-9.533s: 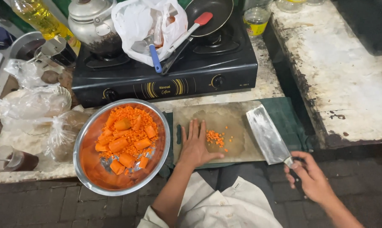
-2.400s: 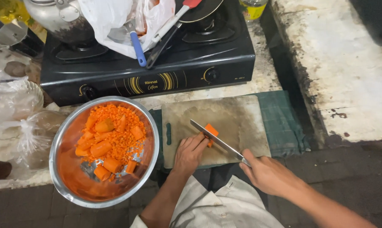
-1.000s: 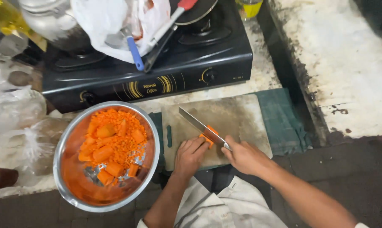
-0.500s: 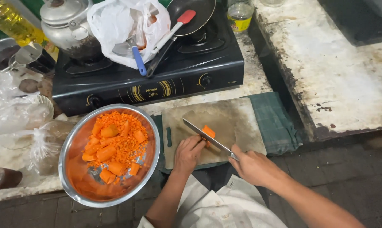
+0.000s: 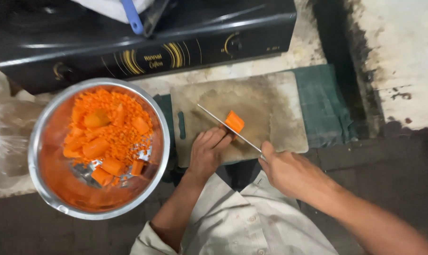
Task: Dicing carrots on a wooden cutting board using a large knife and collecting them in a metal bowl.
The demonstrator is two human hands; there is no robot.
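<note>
Bare cutting board (image 5: pixel 270 99) far and right of the carrot piece (image 5: pixel 234 121), metal bowl (image 5: pixel 53 141) crowding its left edge, black stove (image 5: pixel 143 42) walling the far side, green cloth (image 5: pixel 325 104) lying flat at right, knife blade (image 5: pixel 225 127) crossing the board's middle.

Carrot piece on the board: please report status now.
Right hand grips cleaver. Left hand steadies carrot piece on cutting board. Blade at carrot. Nothing blocking.

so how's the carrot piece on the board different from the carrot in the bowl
The carrot piece lies alone on the cutting board, steadied by the left hand, with the cleaver in the right hand against it. The carrot in the bowl is a heap, several chunks over finely chopped bits, untouched in the metal bowl. Both are bright orange.
</note>
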